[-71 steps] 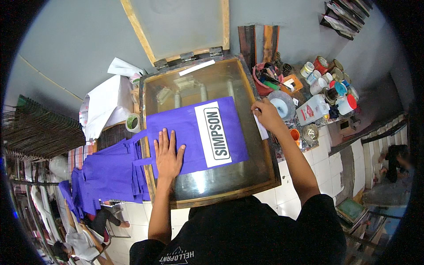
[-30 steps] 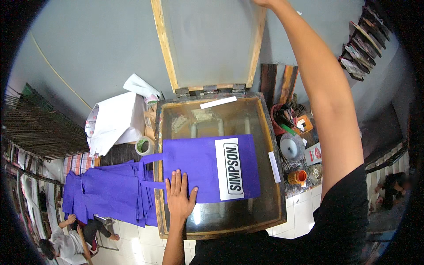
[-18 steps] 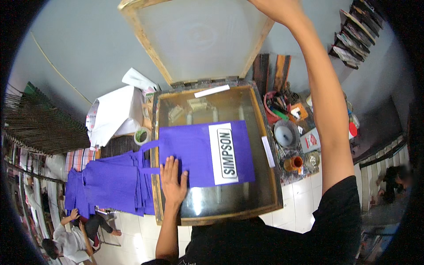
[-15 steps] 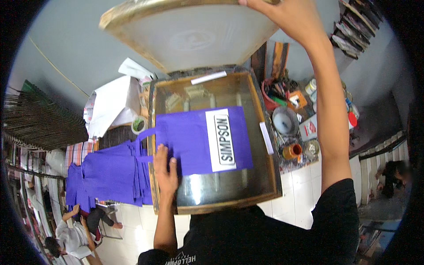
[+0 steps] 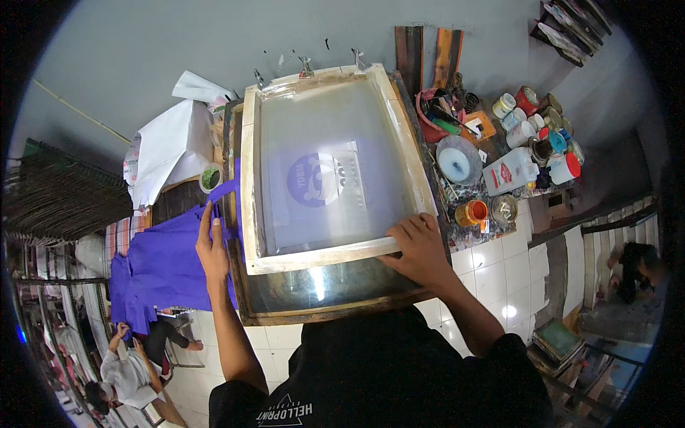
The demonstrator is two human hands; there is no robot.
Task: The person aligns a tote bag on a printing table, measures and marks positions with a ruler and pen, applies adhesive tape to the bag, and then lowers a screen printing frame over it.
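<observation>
A white-rimmed screen-printing frame [image 5: 258, 265] lies lowered over a glass-topped table [image 5: 321, 292]. Through its pale mesh I make out a round emblem [image 5: 314, 180], a white printed sheet [image 5: 360, 175] and the purple of a cloth bag beneath. The bag's handle [image 5: 225, 190] sticks out past the frame's left side. My right hand [image 5: 415, 246] grips the frame's near right corner, fingers on top and thumb low. At the table's left edge, my left hand [image 5: 212, 246] has its fingers stretched out by the handle, over a pile of purple cloth bags [image 5: 160, 250].
Clamps [image 5: 305, 68] hold the frame's far edge. On the right stand a basin [image 5: 458, 160], a jerrycan [image 5: 510, 171], an orange jar [image 5: 471, 212] and several paint tubs. White paper [image 5: 171, 146] lies at the left; another person [image 5: 132, 374] sits lower left.
The screen has swung down from its raised position onto the bag and table. My right hand came down with it, and my left hand slid left off the bag to the table's edge.
</observation>
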